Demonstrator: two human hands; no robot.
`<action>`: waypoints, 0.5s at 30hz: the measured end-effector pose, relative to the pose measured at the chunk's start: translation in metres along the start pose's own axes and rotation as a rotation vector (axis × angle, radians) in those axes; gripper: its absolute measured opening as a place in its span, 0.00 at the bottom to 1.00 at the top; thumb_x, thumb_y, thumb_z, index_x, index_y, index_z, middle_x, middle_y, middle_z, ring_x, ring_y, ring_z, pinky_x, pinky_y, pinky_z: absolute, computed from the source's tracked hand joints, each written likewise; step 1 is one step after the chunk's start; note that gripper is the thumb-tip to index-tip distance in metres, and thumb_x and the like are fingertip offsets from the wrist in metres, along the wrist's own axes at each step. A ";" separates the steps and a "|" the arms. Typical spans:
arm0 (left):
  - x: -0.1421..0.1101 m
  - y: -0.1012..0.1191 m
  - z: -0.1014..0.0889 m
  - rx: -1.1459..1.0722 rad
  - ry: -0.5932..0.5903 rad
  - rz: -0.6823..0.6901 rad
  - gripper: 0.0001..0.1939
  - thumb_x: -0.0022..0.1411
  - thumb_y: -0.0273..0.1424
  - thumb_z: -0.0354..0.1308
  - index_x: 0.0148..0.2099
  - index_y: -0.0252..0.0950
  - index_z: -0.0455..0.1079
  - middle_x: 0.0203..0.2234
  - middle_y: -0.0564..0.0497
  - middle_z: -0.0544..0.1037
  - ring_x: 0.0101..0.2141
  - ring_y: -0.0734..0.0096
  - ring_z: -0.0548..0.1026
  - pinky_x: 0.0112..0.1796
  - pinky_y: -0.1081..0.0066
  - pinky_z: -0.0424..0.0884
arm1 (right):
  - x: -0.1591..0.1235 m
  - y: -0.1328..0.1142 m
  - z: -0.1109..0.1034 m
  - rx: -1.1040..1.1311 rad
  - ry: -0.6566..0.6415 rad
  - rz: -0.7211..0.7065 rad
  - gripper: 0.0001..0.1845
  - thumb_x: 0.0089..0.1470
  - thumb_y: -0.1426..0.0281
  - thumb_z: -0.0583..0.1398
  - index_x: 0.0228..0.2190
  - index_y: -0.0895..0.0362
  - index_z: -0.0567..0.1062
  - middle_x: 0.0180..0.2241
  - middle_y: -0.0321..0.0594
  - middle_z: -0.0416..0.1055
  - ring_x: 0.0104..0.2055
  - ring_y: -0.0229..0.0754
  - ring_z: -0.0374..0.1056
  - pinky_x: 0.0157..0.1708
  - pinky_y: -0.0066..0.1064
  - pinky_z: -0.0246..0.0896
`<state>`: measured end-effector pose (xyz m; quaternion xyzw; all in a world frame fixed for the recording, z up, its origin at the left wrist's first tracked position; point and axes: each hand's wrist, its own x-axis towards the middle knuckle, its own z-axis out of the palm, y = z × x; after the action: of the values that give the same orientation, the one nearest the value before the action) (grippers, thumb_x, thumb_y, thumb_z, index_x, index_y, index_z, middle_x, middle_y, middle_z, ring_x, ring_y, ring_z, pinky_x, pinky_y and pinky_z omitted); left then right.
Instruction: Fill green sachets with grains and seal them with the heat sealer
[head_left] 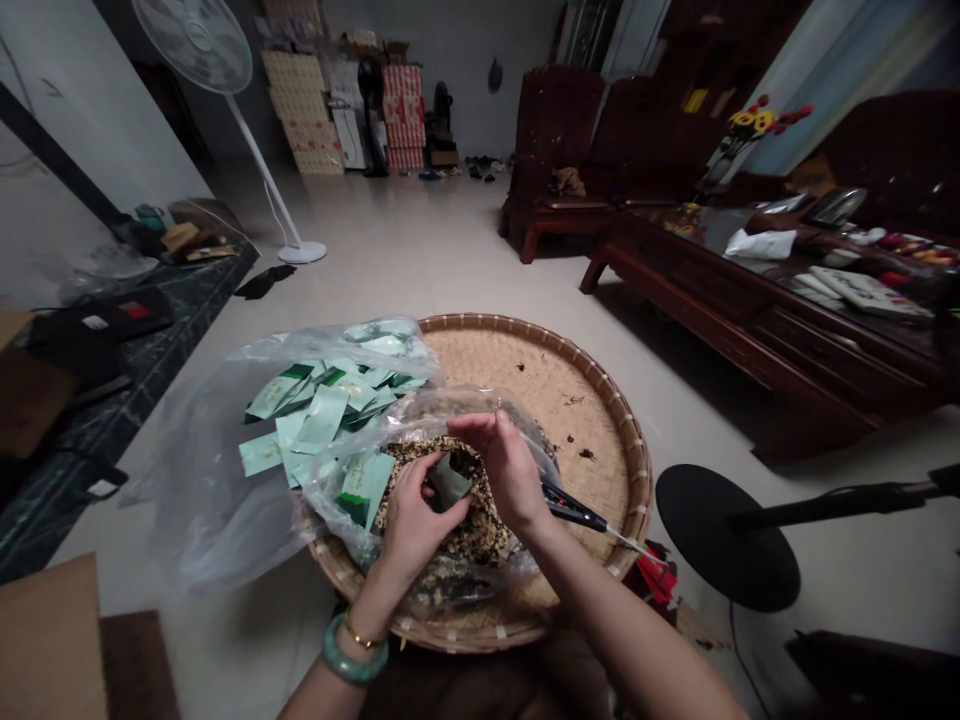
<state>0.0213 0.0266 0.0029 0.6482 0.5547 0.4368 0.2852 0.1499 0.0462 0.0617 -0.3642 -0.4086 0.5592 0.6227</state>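
Note:
My left hand [415,515], with a jade bangle at the wrist, holds a small pale green packet [452,484] upright between thumb and fingers. The packet's dark mouth faces up. Close over its right side, my right hand [510,470] is cupped edge-on with fingers stretched out; its palm is partly hidden. Both hands are above a clear plastic bag of loose tan and dark dry mix [480,535]. More green packets [360,485] lie at this bag's left edge. A larger clear bag [217,500] holds many green packets [322,415].
Everything rests on a round woven bamboo tray [480,350]. A black pen-like tool [574,508] with a cable lies at its right. Beside it stand a black round base [727,535], a dark wooden table [720,310], a white fan [300,250] and a cardboard box [52,640].

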 end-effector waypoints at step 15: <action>-0.007 -0.002 -0.005 0.065 0.064 0.091 0.26 0.50 0.29 0.64 0.52 0.37 0.63 0.44 0.45 0.72 0.46 0.58 0.72 0.47 0.57 0.69 | -0.025 -0.010 -0.028 -0.677 -0.285 -0.125 0.17 0.50 0.75 0.60 0.43 0.51 0.75 0.41 0.41 0.71 0.36 0.40 0.69 0.37 0.34 0.68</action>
<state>0.0161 0.0197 0.0017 0.6675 0.5473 0.4515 0.2260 0.1785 0.0203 0.0567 -0.4423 -0.6745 0.3986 0.4366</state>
